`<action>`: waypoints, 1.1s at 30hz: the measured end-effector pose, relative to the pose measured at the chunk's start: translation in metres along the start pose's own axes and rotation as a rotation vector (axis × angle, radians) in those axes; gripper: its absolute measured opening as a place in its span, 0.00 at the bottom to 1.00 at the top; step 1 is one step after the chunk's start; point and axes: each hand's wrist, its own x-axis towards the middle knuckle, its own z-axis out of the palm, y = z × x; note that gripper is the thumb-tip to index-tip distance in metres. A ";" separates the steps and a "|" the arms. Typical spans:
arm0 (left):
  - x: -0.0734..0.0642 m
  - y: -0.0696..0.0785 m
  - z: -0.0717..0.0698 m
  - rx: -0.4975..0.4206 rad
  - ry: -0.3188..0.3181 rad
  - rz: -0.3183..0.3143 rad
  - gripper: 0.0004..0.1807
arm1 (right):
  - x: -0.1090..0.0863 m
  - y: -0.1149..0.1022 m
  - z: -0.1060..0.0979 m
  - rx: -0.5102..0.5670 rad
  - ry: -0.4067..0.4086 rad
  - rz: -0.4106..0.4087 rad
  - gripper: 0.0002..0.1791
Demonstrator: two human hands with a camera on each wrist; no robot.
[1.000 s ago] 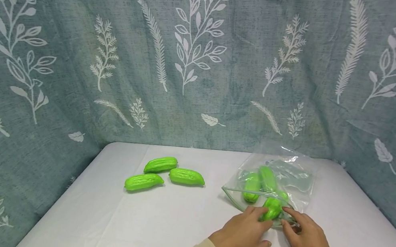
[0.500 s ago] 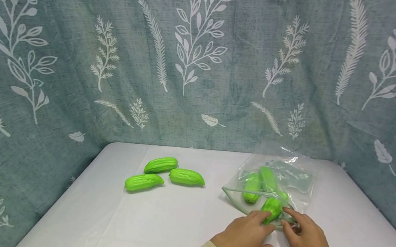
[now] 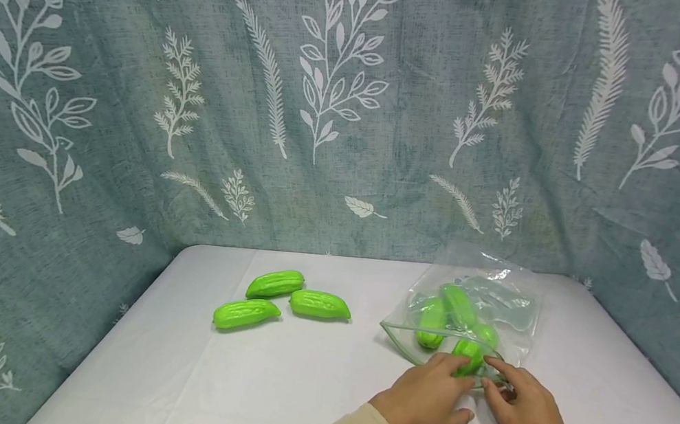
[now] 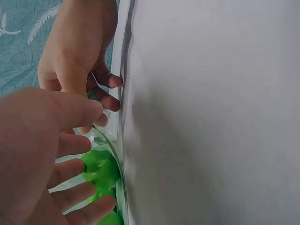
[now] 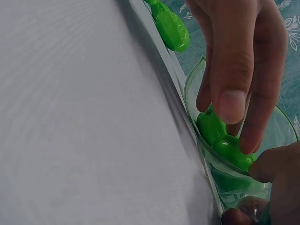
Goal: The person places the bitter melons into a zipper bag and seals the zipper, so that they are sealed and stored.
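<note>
A clear zip bag lies on the table with its green-edged mouth toward me. Several bright green bitter melons are inside, one melon just within the mouth. My left hand reaches to that opening, fingertips at the melon. Spread, fairly straight fingers show on the left hand in the left wrist view. The right hand pinches the bag's near right rim between thumb and fingers. In the right wrist view, the left hand's fingers point down into the mouth over the melons.
Three loose bitter melons lie to the left: a back one, a right one and a front one. They rest on the white-covered table. A teal leaf-patterned curtain hangs behind and at the sides.
The left hand draws slightly back, then moves forward again. The melon at the mouth sits a little deeper, and those farther inside have shifted slightly. The right hand keeps its place on the rim.
</note>
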 end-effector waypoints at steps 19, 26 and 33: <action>0.012 -0.001 0.001 -0.047 -0.023 -0.033 0.24 | 0.001 0.000 0.002 0.002 0.042 -0.038 0.22; 0.005 -0.004 0.000 -0.090 -0.052 -0.058 0.25 | 0.001 0.001 0.001 0.002 0.023 -0.027 0.22; -0.014 -0.014 -0.012 -0.118 -0.027 -0.058 0.23 | 0.000 -0.001 0.001 0.004 0.010 -0.010 0.21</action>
